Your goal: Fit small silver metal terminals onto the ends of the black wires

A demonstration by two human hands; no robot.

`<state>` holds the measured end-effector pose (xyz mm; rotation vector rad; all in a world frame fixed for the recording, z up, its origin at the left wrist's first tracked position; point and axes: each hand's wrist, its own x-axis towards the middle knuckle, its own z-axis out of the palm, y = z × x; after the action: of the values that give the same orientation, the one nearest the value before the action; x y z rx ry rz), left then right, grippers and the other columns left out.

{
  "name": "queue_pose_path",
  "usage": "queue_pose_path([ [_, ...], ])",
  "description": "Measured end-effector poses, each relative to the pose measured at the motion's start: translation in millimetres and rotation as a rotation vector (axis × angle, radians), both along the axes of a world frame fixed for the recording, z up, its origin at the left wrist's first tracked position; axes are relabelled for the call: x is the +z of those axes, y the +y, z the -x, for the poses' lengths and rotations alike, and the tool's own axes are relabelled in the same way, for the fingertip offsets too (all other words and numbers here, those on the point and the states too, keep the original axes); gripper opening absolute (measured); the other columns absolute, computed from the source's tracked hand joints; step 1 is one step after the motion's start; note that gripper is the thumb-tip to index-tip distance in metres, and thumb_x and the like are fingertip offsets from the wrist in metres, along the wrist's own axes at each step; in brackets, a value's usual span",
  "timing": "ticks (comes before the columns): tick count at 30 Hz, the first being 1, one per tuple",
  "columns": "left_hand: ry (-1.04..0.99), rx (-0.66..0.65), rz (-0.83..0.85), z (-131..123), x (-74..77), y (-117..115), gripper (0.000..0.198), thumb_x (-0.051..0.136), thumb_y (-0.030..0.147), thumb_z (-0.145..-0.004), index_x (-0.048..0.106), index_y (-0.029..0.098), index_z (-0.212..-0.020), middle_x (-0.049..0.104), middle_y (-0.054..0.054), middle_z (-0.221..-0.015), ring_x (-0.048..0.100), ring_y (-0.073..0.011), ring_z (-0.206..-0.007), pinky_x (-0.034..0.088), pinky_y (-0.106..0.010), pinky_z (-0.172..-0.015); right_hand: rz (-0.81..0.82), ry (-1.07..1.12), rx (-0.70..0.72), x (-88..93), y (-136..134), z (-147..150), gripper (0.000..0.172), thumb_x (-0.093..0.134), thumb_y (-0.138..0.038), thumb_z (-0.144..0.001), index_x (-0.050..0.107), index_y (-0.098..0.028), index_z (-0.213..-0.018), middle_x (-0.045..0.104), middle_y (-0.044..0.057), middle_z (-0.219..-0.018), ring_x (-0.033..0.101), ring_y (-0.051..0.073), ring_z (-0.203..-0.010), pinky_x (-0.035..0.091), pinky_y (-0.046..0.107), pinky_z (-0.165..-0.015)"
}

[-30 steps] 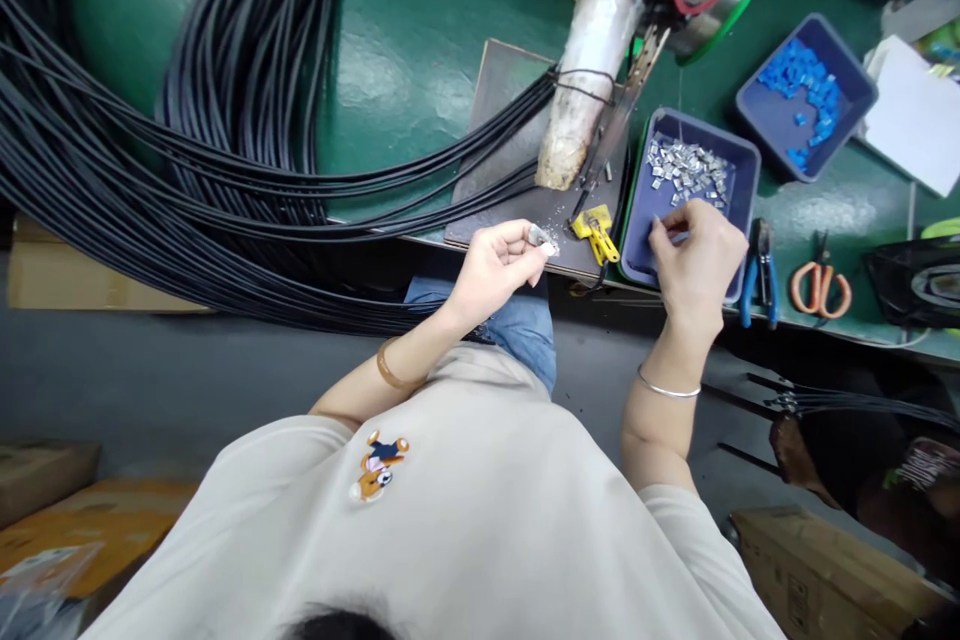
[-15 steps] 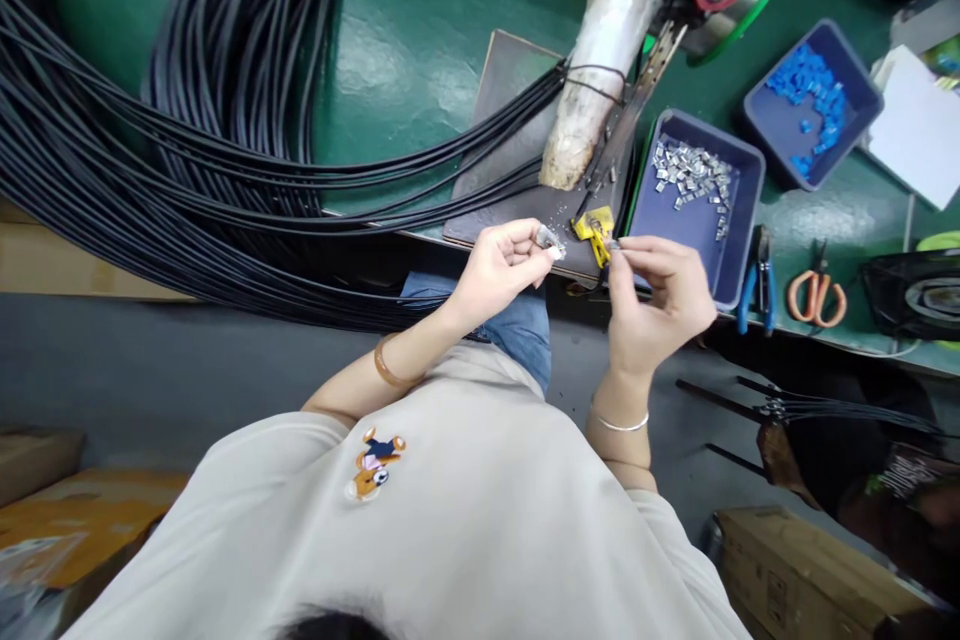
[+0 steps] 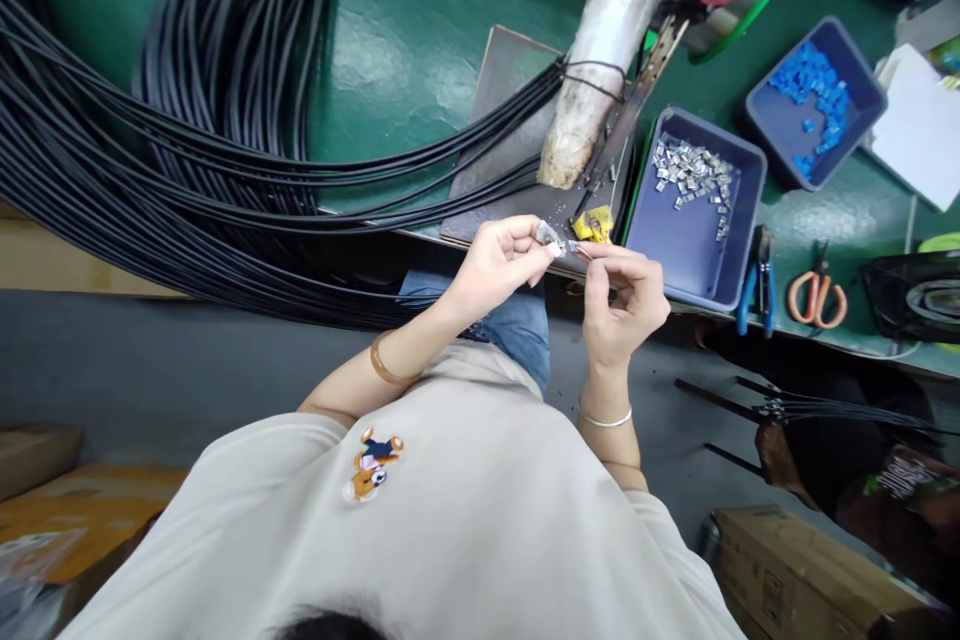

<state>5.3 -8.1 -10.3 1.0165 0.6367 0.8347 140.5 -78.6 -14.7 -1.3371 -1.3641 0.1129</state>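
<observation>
My left hand (image 3: pixel 496 266) is closed in a pinch on a small silver and white connector piece (image 3: pixel 549 239) at the bench's front edge. My right hand (image 3: pixel 621 292) is right beside it, fingers pinched on a small metal clip (image 3: pixel 576 247) that touches the connector piece. Both hands meet just in front of a dark mat (image 3: pixel 504 110). A yellow-handled tool (image 3: pixel 596 223) lies on the mat just behind my fingers.
A thick bundle of black cables (image 3: pixel 187 150) sweeps across the green bench (image 3: pixel 397 40) at left. A blue tray (image 3: pixel 731 250) holds several metal clips (image 3: pixel 691 175); another tray (image 3: pixel 862 110) holds blue parts. Blue pliers (image 3: pixel 757 270) and orange scissors (image 3: pixel 816 290) lie at right.
My right hand left the tray of metal clips with a clip pinched in it and moved left to meet my left hand. My left hand stayed nearly still.
</observation>
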Motion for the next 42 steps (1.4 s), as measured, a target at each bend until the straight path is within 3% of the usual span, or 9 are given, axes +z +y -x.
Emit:
queue_pose_path([
  [7,0.044,-0.028,-0.027,1.7,3.1,1.6,0.020,0.062,0.023,-0.080,0.054,0.013,-0.064,0.047,0.005,-0.048,0.036,-0.0012,-0.043,0.025,-0.016,-0.044,-0.032,-0.135,-0.006,1.1,0.9,-5.5,0.015,0.067,-0.009,-0.080,0.062,-0.021,-0.087,0.076,0.002,-0.094,0.073,0.015,-0.088,0.061,0.032,-0.079],
  [22,0.024,-0.012,-0.038,0.3,5.5,2.2,0.022,0.065,0.023,-0.079,0.055,0.013,-0.061,0.046,0.005,-0.050,0.035,-0.0015,-0.044,0.026,-0.017,-0.044,-0.065,-0.330,0.037,-0.4,2.1,-10.7,0.014,0.064,-0.012,-0.082,0.057,-0.022,-0.085,0.077,0.002,-0.099,0.075,0.015,-0.088,0.061,0.028,-0.077],
  [30,-0.022,0.020,0.001,-6.0,-0.3,5.2,0.014,0.070,0.018,-0.072,0.060,0.011,-0.065,0.049,0.006,-0.057,0.037,-0.0014,-0.050,0.033,-0.016,-0.051,-0.057,-0.329,-0.006,-2.3,6.3,-9.4,0.011,0.063,-0.013,-0.083,0.058,-0.022,-0.086,0.074,0.003,-0.100,0.072,0.016,-0.091,0.062,0.032,-0.077],
  [42,-0.059,0.058,-0.041,-10.1,4.9,11.9,0.011,0.065,0.012,-0.074,0.061,0.011,-0.064,0.051,0.005,-0.057,0.041,-0.0016,-0.051,0.037,-0.015,-0.053,0.012,-0.221,-0.020,1.3,12.8,-6.0,0.009,0.062,-0.015,-0.084,0.058,-0.022,-0.086,0.072,0.003,-0.102,0.071,0.016,-0.093,0.064,0.032,-0.075],
])
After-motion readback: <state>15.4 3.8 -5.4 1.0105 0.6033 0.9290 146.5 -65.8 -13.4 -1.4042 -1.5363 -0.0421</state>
